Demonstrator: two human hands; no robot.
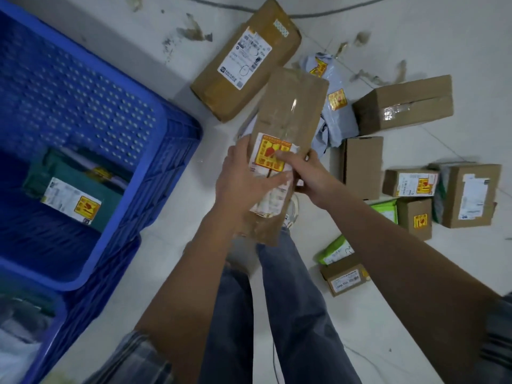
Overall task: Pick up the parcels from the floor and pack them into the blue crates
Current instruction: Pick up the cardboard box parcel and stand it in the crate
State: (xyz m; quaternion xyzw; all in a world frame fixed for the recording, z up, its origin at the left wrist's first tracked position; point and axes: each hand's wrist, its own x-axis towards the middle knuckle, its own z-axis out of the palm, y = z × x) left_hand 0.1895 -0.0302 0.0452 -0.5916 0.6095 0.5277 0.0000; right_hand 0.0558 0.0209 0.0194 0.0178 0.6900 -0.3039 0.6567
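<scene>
A long brown cardboard parcel (pixel 288 112) with a yellow-and-red sticker is held up in front of me, above the floor. My left hand (pixel 243 176) grips its left edge, fingers wrapped across the label. My right hand (pixel 307 173) holds its right edge, thumb on the sticker. A blue crate (pixel 177 151) stands at the left with a green parcel (pixel 74 195) inside. A second blue crate (pixel 63 309) sits nearer me at the lower left.
Several parcels lie on the pale floor: a large brown box (pixel 246 59) beyond my hands, a grey poly bag (pixel 335 106), brown boxes (pixel 401 103) at the right, and green bags (pixel 332 250). My legs in jeans (pixel 277 300) are below.
</scene>
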